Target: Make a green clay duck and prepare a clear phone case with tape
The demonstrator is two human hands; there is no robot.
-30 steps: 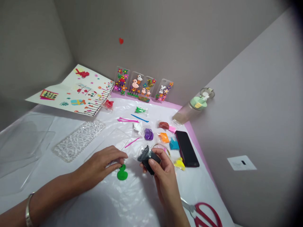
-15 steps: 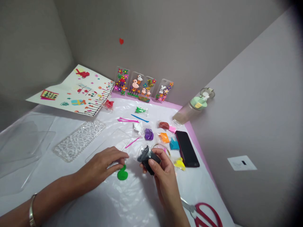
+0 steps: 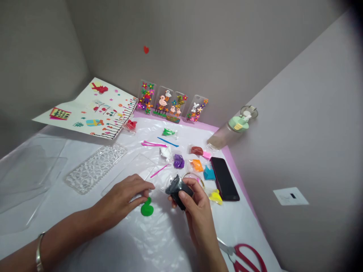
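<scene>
My right hand (image 3: 195,200) grips a packet of black clay (image 3: 181,190) wrapped in clear plastic, thumb on the near side, with the torn or twisted end of the wrapper pointing left. My left hand (image 3: 130,192) is a little to the left, its fingers loosely bent and the index finger apart from the thumb; I see nothing between them. Just below its fingertips, a flat green clay figure (image 3: 147,209) made of rounded shapes lies on the sheet, its upper part close to the thumb. Beneath and behind that hand is a clear phone case (image 3: 136,166).
Wrapped clay packets, including purple (image 3: 178,161), orange (image 3: 196,165) and yellow (image 3: 216,197), lie beyond my hands. A phone (image 3: 225,178), red-handled scissors (image 3: 246,257) and a bottle (image 3: 229,132) stand or lie right. Left are a textured clear case (image 3: 95,170) and a decorated sketchbook (image 3: 85,109).
Both hands keep nearly the same pose and place. The whole view has shifted very slightly.
</scene>
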